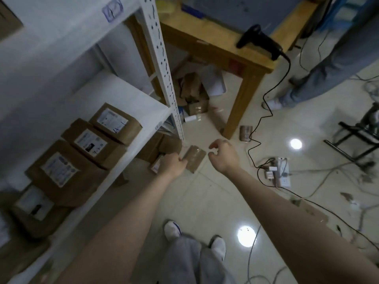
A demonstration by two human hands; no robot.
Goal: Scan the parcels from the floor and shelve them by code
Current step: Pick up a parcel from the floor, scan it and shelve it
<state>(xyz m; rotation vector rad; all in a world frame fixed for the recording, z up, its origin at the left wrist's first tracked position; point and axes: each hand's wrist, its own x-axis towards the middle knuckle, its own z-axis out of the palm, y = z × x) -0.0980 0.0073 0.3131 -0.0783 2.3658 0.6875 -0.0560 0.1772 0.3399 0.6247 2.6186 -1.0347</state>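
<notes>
My left hand (173, 163) grips a small brown taped parcel (194, 158) by its left end, above the floor beside the white shelf post. Just right of the parcel, my right hand (222, 154) hovers with loosely curled fingers and holds nothing. A black handheld scanner (259, 41) lies on the wooden table (205, 44), its cable trailing down to the floor. Several labelled brown parcels (114, 124) sit in a row on the white shelf (131, 93) at the left. Another small parcel (245, 133) lies on the floor by the table leg.
More boxes (192, 95) are piled under the table. A power strip (282, 173) and loose cables cross the tiled floor at the right. Another person's legs (307, 87) stand at the upper right. A black metal stand (356, 138) is at the far right. My feet (194, 238) are below.
</notes>
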